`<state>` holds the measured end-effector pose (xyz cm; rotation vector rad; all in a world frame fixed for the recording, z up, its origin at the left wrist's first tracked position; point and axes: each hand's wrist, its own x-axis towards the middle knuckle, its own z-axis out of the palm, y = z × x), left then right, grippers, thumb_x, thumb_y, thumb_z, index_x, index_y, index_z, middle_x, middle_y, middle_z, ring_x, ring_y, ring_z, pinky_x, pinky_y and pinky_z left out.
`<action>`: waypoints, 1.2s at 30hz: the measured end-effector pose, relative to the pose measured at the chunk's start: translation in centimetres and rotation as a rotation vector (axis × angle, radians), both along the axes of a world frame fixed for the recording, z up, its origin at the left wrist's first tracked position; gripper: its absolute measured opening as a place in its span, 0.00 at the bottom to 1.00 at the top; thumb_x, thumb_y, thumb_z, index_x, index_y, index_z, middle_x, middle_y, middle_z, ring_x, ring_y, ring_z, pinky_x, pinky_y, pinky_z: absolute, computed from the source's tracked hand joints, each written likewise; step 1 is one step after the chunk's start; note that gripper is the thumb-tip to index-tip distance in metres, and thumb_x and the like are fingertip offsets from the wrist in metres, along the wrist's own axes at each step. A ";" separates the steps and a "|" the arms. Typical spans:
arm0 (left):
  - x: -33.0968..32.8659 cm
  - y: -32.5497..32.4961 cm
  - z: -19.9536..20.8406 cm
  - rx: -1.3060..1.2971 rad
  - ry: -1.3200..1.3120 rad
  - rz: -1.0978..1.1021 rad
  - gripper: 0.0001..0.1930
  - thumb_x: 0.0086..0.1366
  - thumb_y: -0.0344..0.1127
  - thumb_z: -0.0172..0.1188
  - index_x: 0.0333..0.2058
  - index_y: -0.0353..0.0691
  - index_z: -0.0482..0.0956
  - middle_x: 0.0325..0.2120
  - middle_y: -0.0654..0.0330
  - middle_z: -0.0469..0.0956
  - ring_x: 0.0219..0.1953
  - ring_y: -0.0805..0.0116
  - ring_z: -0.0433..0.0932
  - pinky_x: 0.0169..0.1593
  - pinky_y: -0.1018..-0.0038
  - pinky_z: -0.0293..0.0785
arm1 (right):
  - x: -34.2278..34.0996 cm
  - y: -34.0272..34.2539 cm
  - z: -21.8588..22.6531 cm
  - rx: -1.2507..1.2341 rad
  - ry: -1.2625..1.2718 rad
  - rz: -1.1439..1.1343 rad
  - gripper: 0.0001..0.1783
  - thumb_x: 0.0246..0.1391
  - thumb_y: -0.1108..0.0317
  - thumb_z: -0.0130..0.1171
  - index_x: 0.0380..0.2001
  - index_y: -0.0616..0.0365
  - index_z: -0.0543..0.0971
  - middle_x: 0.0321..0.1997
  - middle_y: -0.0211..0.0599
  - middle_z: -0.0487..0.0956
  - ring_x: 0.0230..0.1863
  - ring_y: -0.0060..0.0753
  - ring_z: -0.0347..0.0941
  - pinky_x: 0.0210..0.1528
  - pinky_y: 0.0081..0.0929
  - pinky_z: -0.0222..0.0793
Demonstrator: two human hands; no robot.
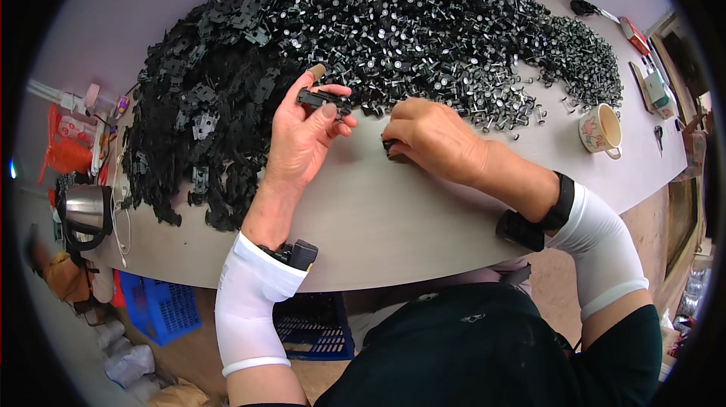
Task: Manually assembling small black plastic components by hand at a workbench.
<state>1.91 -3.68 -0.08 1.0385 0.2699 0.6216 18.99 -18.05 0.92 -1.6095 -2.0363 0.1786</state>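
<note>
My left hand [301, 135] holds a black plastic part [324, 102] between thumb and fingers, raised over the table. One of its fingertips wears a tan finger cot [318, 71]. To the right, my right hand [435, 137] is closed just above the tabletop, pinching a small dark piece [389, 145] that its fingers mostly hide. Flat black plastic parts [227, 93] are heaped beside my left hand. Beyond both hands spreads a large pile of small black and silver pieces [408, 25] with round heads and thin stems.
On the right stand a patterned cup [600, 130] and a smaller heap of metal pieces [586, 59]. A steel kettle [86, 210] with a white cable [121, 218] is at the left edge. Blue plastic baskets [161, 307] sit below the table's curved front edge [378, 284].
</note>
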 end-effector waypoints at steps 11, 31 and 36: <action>0.5 -1.3 0.1 0.309 0.099 -0.023 0.34 0.59 0.18 0.56 0.63 0.35 0.53 0.43 0.55 0.72 0.35 0.67 0.78 0.34 0.76 0.79 | -2.2 3.4 2.3 0.290 0.387 -0.202 0.07 0.39 0.75 0.62 0.27 0.64 0.81 0.28 0.45 0.77 0.34 0.48 0.74 0.37 0.38 0.71; -0.5 -0.6 0.0 0.054 0.169 -0.079 0.15 0.63 0.23 0.55 0.49 0.29 0.71 0.39 0.58 0.77 0.36 0.74 0.77 0.37 0.78 0.79 | -2.1 4.5 1.2 0.409 0.188 0.029 0.30 0.25 0.69 0.74 0.39 0.58 0.75 0.38 0.38 0.70 0.41 0.43 0.67 0.41 0.35 0.67; 0.5 -1.3 0.1 0.158 0.194 0.063 0.09 0.63 0.23 0.55 0.42 0.29 0.73 0.33 0.59 0.78 0.33 0.76 0.78 0.36 0.79 0.80 | -1.2 3.2 1.3 0.257 0.160 -0.044 0.30 0.29 0.69 0.73 0.42 0.60 0.75 0.38 0.41 0.71 0.40 0.44 0.68 0.41 0.35 0.68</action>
